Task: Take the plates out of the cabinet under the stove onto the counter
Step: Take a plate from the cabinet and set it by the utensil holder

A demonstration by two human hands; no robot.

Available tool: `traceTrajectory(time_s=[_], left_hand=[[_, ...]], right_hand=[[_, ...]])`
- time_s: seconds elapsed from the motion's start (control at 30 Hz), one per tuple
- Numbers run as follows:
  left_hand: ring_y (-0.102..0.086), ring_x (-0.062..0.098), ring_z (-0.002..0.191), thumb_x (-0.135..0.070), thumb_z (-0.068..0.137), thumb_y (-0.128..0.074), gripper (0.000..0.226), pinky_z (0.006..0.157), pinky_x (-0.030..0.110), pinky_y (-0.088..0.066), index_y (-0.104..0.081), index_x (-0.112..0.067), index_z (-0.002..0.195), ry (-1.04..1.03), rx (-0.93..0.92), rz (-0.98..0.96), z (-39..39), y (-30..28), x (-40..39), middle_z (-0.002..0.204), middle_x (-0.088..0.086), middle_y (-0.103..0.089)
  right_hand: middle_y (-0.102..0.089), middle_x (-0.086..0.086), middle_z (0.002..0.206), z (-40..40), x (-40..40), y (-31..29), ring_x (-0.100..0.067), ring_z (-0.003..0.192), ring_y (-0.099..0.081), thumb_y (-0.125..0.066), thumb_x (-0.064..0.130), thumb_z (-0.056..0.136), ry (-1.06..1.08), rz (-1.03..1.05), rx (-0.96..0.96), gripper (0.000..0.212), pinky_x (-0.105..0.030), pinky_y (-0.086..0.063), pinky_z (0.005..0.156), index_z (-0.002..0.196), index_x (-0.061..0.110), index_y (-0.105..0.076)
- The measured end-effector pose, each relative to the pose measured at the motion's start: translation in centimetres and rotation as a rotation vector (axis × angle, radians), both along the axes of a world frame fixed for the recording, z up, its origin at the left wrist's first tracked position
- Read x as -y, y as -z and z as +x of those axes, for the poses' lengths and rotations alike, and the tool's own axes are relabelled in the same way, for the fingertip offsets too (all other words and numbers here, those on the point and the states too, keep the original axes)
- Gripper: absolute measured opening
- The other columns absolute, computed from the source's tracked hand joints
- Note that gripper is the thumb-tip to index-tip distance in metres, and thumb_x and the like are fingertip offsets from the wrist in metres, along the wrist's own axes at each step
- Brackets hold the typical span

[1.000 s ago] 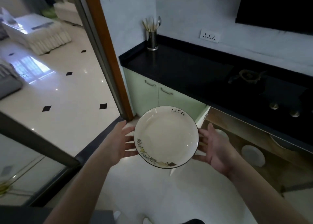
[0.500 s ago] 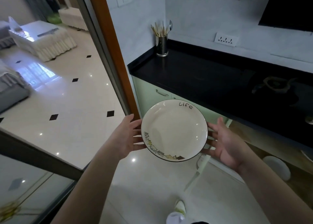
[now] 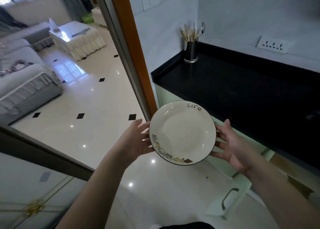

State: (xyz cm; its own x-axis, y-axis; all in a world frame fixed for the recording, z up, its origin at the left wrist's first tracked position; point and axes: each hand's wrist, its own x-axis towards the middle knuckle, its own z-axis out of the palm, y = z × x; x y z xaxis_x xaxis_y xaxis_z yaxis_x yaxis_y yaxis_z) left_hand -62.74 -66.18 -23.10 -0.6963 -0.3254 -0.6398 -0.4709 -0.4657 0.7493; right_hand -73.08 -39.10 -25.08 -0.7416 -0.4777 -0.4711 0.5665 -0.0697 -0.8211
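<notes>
Two hands carry one plate (image 3: 182,132) at lower centre of the frame: my left hand (image 3: 136,138) cups its left rim and my right hand (image 3: 232,145) its right rim, fingers spread and only lightly bent, reaching under the plate, so each grip cradles the plate without clamping it. It sits nearly level, face up, with "life" lettered on the far rim and a row of small drawings on the near rim. The black surface (image 3: 233,83) lies up and to the right of the plate, its front edge just beyond the far rim and, I judge, a little higher, so the coming move is forward and rightward. My right hand is the nearer to it. A metal utensil holder (image 3: 190,51) stands at the surface's far left corner, well apart from where I'd land the plate.
</notes>
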Motion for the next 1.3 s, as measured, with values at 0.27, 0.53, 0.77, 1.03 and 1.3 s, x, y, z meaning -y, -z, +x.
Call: traceTrajectory(time_s=[0.27,0.53,0.77,1.03,1.3], left_hand=[[-0.075,0.027,0.082,-0.046,0.103,-0.033,0.053,0.055,0.038,-0.059,-0.068,-0.011,0.121,-0.040,-0.043,0.083,-4.4,0.0,5.8,0.119,0.014,-0.067],[-0.060,0.035,0.117,-0.056,0.099,-0.028,0.061,0.068,0.044,-0.062,-0.068,-0.015,0.122,0.051,-0.056,0.045,-10.7,0.4,15.4,0.128,0.012,-0.063],[-0.061,0.034,0.114,-0.058,0.100,-0.023,0.064,0.083,0.050,-0.056,-0.062,-0.016,0.129,0.198,-0.026,0.056,-17.8,1.0,19.6,0.122,0.011,-0.066],[-0.056,0.038,0.122,-0.058,0.100,-0.020,0.064,0.100,0.059,-0.047,-0.052,-0.017,0.138,0.371,0.045,0.088,-27.7,3.5,19.6,0.132,0.013,-0.061],[-0.062,0.036,0.110,-0.059,0.099,-0.030,0.050,0.083,0.056,-0.057,-0.066,-0.027,0.114,0.401,0.096,0.124,-39.3,6.2,18.5,0.119,0.012,-0.066]], right_hand=[[-0.059,0.002,0.130,-4.5,5.7,0.0,-0.025,0.112,-0.064,-0.035,0.064,0.092,-0.011,0.006,0.047,0.056,-0.041,-0.060,0.070,0.125,0.025,-0.059],[-0.056,0.013,0.129,-9.3,14.3,0.0,-0.017,0.111,-0.064,-0.039,0.069,0.084,-0.003,0.033,-0.026,0.054,-0.038,-0.059,0.076,0.122,0.035,-0.059],[-0.053,0.003,0.136,-12.5,17.6,0.9,-0.023,0.113,-0.063,-0.041,0.069,0.084,0.153,0.038,0.028,0.062,-0.044,-0.059,0.078,0.126,0.025,-0.057],[-0.061,-0.003,0.131,-18.2,16.3,2.5,-0.022,0.109,-0.067,-0.041,0.069,0.086,0.272,0.048,0.070,0.072,-0.042,-0.059,0.075,0.132,0.016,-0.055],[-0.068,-0.002,0.122,-28.6,14.5,6.0,-0.025,0.104,-0.069,-0.046,0.073,0.080,0.290,0.048,0.168,0.068,-0.043,-0.060,0.073,0.121,0.021,-0.062]])
